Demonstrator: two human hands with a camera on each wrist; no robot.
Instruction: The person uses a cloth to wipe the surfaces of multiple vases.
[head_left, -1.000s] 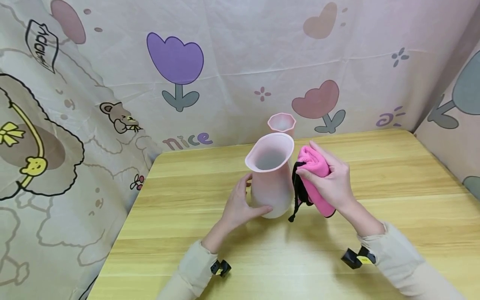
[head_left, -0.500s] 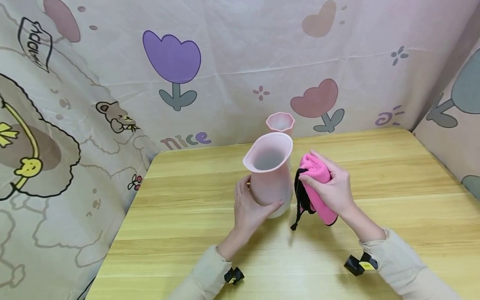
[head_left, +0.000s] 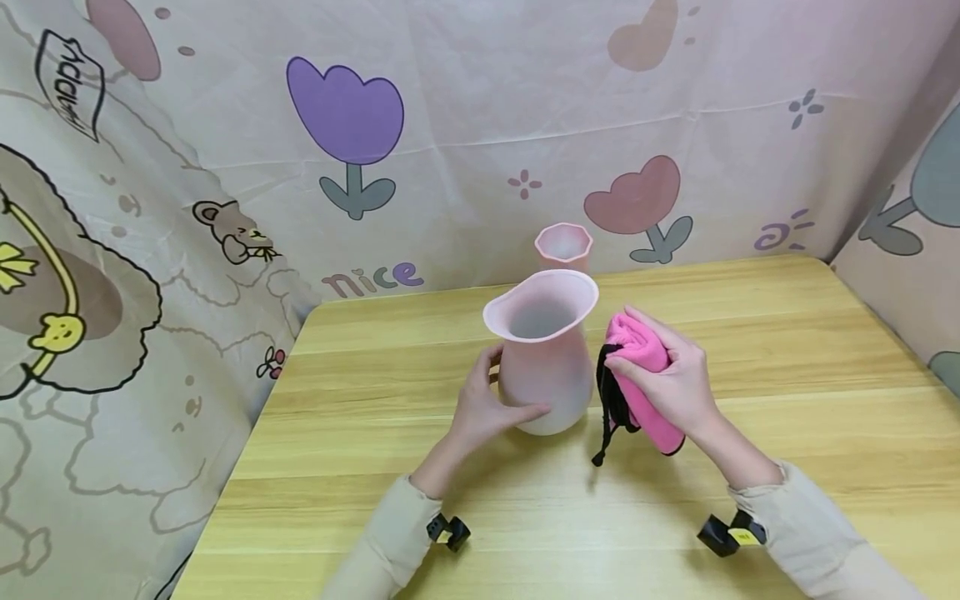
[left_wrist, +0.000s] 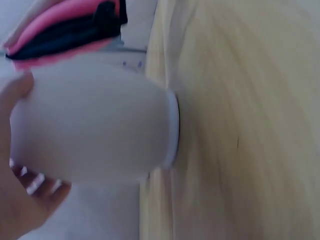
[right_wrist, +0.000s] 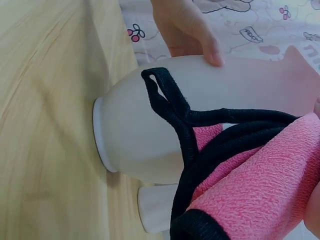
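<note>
On the wooden table stands a pink-to-white vase (head_left: pixel 546 379) with a wavy flared rim, upright in the head view. My left hand (head_left: pixel 486 408) holds its lower left side, thumb across the front and fingers round the back. To the right, my right hand (head_left: pixel 671 375) grips a folded pink towel (head_left: pixel 648 404) with black edging, held above the table beside the vase. A black loop (right_wrist: pixel 167 95) hangs from the towel and overlaps the vase in the right wrist view. In the left wrist view the vase's base (left_wrist: pixel 172 129) rests on the wood.
Behind the first vase stands a second, narrower pink one (head_left: pixel 564 244) with a faceted rim, mostly hidden by it. The wooden table (head_left: pixel 352 417) reaches back to a printed cloth backdrop (head_left: pixel 480 108), which also hangs along the left and right sides.
The vase's rim has turned a little in the left hand, which slid rightward round the vase and then back left. My right hand has lowered the towel and shifted it slightly right.
</note>
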